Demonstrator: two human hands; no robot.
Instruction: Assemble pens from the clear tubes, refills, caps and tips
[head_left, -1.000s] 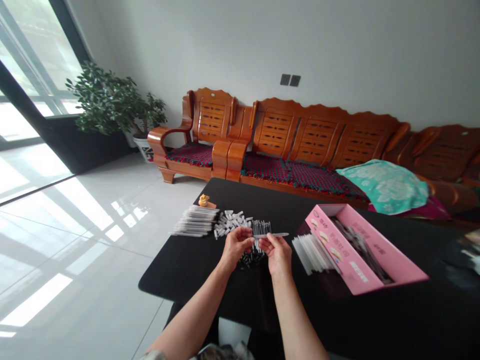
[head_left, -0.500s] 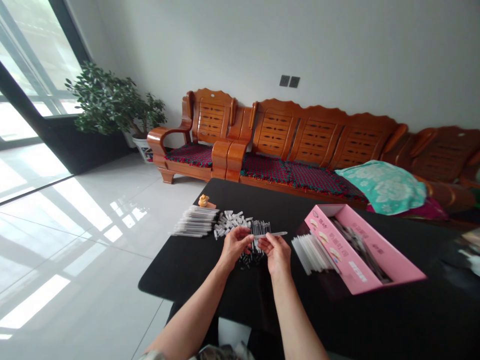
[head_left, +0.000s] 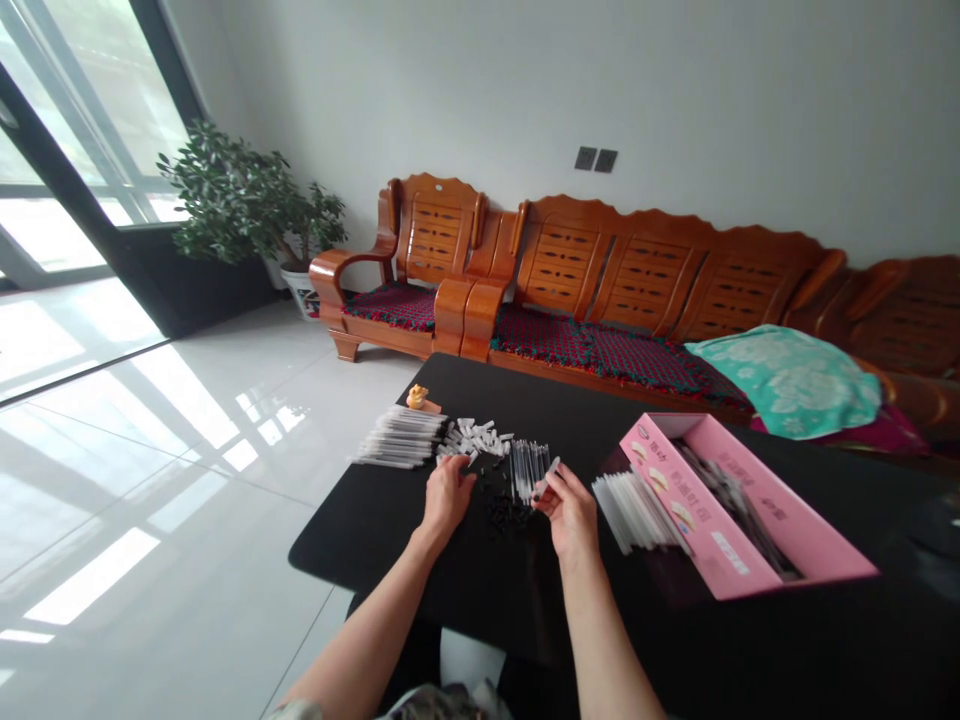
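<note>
My right hand (head_left: 568, 508) pinches a slim translucent pen barrel (head_left: 548, 477), tilted up and to the right, with a dark end near the fingers. My left hand (head_left: 448, 497) is at the near edge of a pile of white pen caps (head_left: 476, 437); its thumb and fingers are apart, and I see nothing held in them. Between the hands lie a row of thin dark-and-clear pen refills (head_left: 528, 468) and a scatter of small black plugs (head_left: 504, 512). A stack of white pens (head_left: 401, 438) is left of the caps. More translucent barrels (head_left: 636, 512) lie to the right.
A pink box (head_left: 701, 525) holding dark strip-like items stands on the black table (head_left: 465, 580) at the right. A small yellow figurine (head_left: 418, 396) sits at the far left corner. Behind are a wooden sofa (head_left: 637, 270), a teal cloth (head_left: 795, 385) and a potted plant (head_left: 247, 205).
Both hands were together on the pen barrel. My left hand has let go and moved left to the caps, while my right hand keeps the barrel, now tilted more steeply.
</note>
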